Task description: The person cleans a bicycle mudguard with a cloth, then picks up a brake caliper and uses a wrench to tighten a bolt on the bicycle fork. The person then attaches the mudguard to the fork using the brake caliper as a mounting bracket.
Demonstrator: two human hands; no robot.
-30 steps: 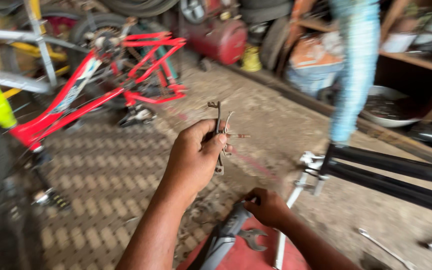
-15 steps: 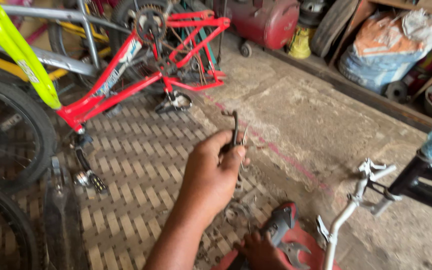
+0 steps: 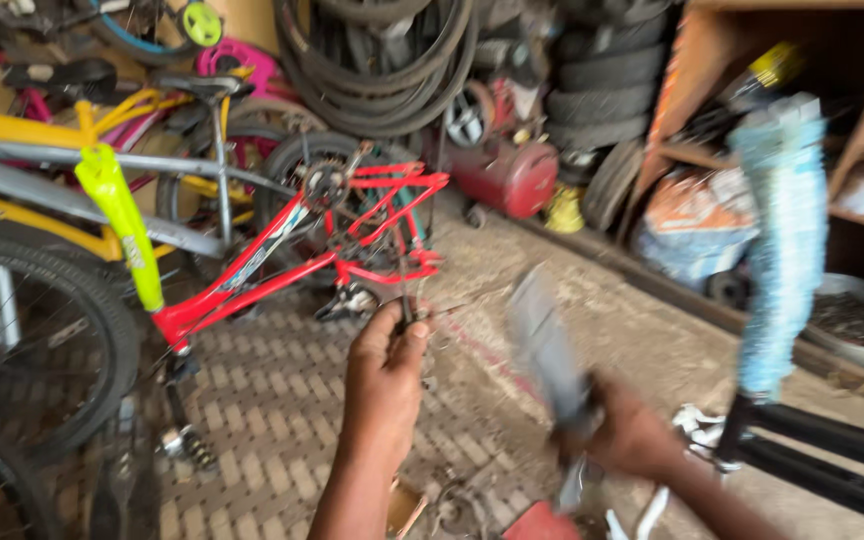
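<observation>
Left hand (image 3: 384, 375) raised, grip pinched together on a small dark metal part (image 3: 407, 300), thumb and fingers closed at its lower end; part upright, above the patterned floor (image 3: 272, 400), in front of the red bicycle frame (image 3: 282, 255). Right hand (image 3: 632, 435) lower and to the right, grip clamped on a flat grey tool (image 3: 542, 340), blurred, tilted up and leftward; kind of tool not discernible. Silver-and-yellow bicycle (image 3: 62, 190) at left. Stacked tyres (image 3: 592, 70) and red tank (image 3: 507, 175) at rear. Blue-wrapped bar (image 3: 777, 250) at right, near the right hand.
</observation>
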